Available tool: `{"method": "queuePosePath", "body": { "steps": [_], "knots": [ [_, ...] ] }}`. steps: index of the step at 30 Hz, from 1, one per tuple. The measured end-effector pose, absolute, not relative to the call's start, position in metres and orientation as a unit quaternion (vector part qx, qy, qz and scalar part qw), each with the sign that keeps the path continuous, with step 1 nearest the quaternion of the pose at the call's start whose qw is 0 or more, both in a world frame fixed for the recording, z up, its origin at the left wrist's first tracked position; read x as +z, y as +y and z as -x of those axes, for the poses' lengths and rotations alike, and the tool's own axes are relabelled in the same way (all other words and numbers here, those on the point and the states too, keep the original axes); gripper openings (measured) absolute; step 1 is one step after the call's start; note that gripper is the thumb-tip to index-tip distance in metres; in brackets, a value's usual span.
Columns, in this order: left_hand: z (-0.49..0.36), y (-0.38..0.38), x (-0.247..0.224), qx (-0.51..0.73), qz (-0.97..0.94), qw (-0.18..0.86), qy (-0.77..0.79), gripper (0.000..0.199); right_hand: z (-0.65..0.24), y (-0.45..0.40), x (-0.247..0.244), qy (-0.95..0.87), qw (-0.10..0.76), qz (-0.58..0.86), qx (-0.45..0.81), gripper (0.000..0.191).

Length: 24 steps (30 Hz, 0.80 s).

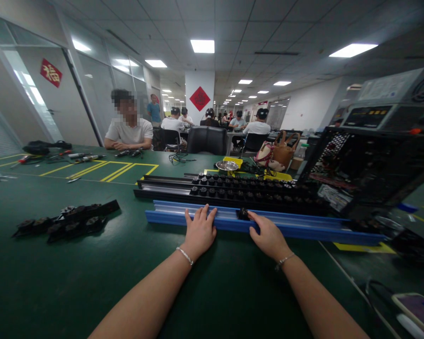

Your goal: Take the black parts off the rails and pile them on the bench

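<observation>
Presently right fingers point(256, 217) on black part point(242, 214) between channel's edges point(231, 225); room rightward.

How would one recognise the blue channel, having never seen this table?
On the green table, find the open computer case. To its left, black channels lie side by side. The blue channel lies in front of them, nearest the viewer; its colour sets it apart.

I count two bare hands, a left hand point(200, 230) and a right hand point(269, 238); one long blue channel point(304, 229) holding one small black part point(243, 214); two slim silver bracelets point(185, 255); one shallow round metal dish point(227, 165).
</observation>
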<state>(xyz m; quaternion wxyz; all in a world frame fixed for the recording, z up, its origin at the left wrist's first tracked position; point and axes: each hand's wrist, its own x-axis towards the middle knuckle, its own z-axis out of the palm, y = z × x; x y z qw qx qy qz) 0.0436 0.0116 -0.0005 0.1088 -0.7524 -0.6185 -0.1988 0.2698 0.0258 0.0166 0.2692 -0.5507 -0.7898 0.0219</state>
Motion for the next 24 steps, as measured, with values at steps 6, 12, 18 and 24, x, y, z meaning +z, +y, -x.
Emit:
{"method": "queuePosePath", "body": {
  "steps": [6,12,18,24],
  "knots": [
    [-0.044,0.012,-0.001,-0.203,0.752,0.105,-0.618,0.053,-0.264,0.024,0.015,-0.796,0.266,0.543,0.022,0.054],
    [-0.043,0.012,0.0,-0.202,0.754,0.108,-0.616,0.053,-0.257,0.023,0.01,-0.813,0.264,0.519,0.002,0.056],
    [-0.043,0.012,0.0,-0.202,0.753,0.11,-0.617,0.053,-0.251,0.022,0.007,-0.825,0.258,0.502,-0.026,0.059],
    [-0.043,0.012,0.0,-0.197,0.752,0.104,-0.62,0.055,-0.246,0.02,0.003,-0.828,0.226,0.51,-0.047,0.057]
  ]
}}
